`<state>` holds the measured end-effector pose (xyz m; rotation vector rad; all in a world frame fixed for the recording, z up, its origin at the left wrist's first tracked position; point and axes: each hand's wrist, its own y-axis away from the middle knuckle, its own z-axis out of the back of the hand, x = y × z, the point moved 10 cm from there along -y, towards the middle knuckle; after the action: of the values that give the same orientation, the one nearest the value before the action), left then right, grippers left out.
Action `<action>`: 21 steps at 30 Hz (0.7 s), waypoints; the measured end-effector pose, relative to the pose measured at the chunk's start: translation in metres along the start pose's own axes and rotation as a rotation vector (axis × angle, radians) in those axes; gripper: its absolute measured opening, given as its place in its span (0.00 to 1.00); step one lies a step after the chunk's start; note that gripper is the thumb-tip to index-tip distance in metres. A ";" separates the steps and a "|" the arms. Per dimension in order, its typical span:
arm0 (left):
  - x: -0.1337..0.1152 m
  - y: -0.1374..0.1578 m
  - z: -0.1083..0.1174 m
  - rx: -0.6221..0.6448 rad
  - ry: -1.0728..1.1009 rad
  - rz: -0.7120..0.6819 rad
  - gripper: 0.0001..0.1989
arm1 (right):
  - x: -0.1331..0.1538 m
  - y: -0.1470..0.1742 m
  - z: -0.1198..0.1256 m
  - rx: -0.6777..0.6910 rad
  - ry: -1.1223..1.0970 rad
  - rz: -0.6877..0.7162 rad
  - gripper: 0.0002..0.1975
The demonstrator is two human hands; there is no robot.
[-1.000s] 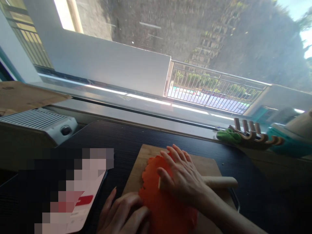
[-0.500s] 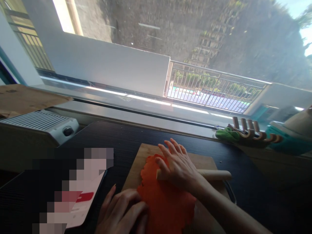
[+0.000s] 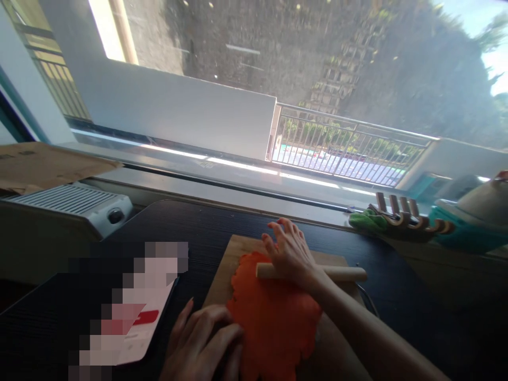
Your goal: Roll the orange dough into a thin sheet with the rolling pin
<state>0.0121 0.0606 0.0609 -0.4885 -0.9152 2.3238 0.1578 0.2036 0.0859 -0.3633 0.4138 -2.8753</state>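
Note:
A sheet of orange dough (image 3: 273, 317), flattened and ragged at its edges, lies over a wooden board (image 3: 237, 244). Across its upper part rests a pale wooden rolling pin (image 3: 343, 273). My right hand (image 3: 291, 251) presses the pin down with the palm, its fingers stretched out beyond it, not wrapped around. At the dough's left edge my left hand (image 3: 208, 333) rests with bent, spread fingers. Some of its fingertips are hidden, and I see nothing held in it.
A phone (image 3: 143, 333), partly pixelated, is left of the board on the dark table (image 3: 190, 217). Farther left stands a white slatted appliance (image 3: 91, 203) under brown paper (image 3: 51, 164). A green cloth (image 3: 367, 220) and wooden hooks (image 3: 408, 209) are by the window sill, near a teal container (image 3: 456, 233).
The rolling pin has moved slightly away from me across the dough, with my right hand sliding forward over it. My left hand stays nearly in place. The view has shifted a little.

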 end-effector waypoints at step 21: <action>-0.003 -0.007 0.004 0.028 -0.001 0.033 0.09 | 0.000 0.069 0.026 -0.045 0.066 0.300 0.17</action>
<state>0.0150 0.0609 0.0694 -0.4951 -0.8801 2.3635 0.1769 0.1326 0.0897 -0.1941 0.4995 -2.5934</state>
